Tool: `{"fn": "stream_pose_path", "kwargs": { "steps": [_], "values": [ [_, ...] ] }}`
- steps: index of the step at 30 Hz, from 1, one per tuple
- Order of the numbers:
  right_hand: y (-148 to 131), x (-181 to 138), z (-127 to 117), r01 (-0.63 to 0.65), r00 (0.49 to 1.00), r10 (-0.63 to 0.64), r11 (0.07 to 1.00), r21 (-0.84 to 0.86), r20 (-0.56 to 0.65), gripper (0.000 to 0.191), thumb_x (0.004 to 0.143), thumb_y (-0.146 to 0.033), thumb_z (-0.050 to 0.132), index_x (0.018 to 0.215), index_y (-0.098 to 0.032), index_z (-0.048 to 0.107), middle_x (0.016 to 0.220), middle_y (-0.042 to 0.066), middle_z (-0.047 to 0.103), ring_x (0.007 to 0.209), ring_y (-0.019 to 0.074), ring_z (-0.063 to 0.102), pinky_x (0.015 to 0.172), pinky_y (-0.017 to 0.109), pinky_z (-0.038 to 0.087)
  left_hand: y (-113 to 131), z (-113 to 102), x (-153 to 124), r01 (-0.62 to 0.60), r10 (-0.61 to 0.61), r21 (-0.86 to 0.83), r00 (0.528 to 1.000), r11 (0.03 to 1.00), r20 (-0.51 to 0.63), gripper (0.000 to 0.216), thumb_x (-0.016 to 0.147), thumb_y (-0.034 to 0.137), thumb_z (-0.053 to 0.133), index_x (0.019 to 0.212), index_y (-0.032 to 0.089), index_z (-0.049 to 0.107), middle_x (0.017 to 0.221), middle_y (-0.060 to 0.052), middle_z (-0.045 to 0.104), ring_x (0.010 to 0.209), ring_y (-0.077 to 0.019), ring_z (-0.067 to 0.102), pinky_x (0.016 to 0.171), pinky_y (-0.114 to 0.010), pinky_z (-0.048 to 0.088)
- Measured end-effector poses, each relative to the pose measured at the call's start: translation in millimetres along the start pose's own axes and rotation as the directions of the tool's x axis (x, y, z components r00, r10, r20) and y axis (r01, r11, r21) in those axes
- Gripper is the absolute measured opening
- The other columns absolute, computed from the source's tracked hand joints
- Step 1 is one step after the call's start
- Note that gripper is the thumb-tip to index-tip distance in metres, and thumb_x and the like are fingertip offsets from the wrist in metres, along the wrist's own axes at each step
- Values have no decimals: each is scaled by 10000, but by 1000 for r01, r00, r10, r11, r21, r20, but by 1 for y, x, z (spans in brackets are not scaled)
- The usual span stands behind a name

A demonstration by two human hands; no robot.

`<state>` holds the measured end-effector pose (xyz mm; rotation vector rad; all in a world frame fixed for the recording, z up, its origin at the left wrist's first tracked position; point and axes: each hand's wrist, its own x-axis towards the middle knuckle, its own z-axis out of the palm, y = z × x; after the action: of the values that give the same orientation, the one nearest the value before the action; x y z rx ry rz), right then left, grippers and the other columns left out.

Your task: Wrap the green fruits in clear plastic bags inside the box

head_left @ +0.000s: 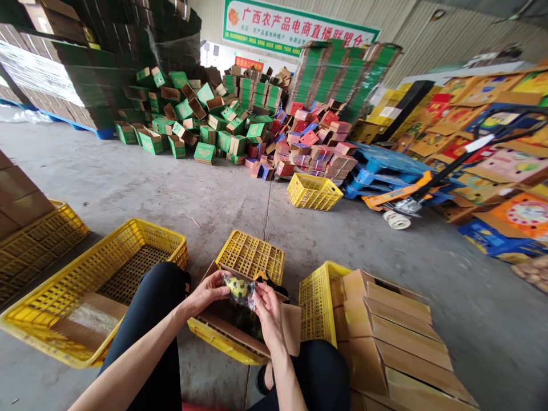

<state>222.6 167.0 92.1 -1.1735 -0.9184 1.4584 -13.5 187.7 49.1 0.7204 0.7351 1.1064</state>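
Observation:
Between my two hands is a yellow-green fruit [238,287] in a clear plastic wrapper with dark spots printed on it or showing through. My left hand [210,292] pinches one end of the wrapper, and my right hand [266,302] grips the other end. Directly below them stands an open cardboard box [292,328] on a yellow crate [222,342]. Dark shapes lie inside that box, too dim to make out. Just beyond it, another yellow crate [252,254] shows its slatted face.
A large yellow crate [141,228] with a piece of cardboard stands on my left. On my right, folded cartons [398,325] lean by a yellow crate [317,302]. Farther off are a yellow crate [314,191], a pallet jack [411,197], blue pallets [385,162] and heaped green boxes [205,153].

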Motion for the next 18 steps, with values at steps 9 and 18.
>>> {"fn": "stream_pose_path", "kwargs": {
  "steps": [9, 18],
  "values": [
    [-2, -2, 2, -46, 998, 47, 999, -12, 42, 485, 674, -518, 985, 1072, -283, 840, 1093, 53, 830, 963, 303, 789, 933, 476, 653, 3, 5, 1, -22, 22, 38, 1000, 999, 5, 622, 682, 385, 1046, 1217, 213, 778, 1268, -104, 780, 1196, -305, 720, 1096, -419, 521],
    [-4, -8, 11, 12, 984, 14, 990, -141, 177, 506, 746, -630, 910, 1115, -290, 837, 1080, 70, 827, 1022, 325, 777, 972, 490, 632, 7, 8, -4, 47, -47, 9, 999, 999, 23, 706, 730, 429, 1020, 1319, 225, 689, 1191, -116, 769, 1121, -299, 754, 995, -412, 579]
  ]
}}
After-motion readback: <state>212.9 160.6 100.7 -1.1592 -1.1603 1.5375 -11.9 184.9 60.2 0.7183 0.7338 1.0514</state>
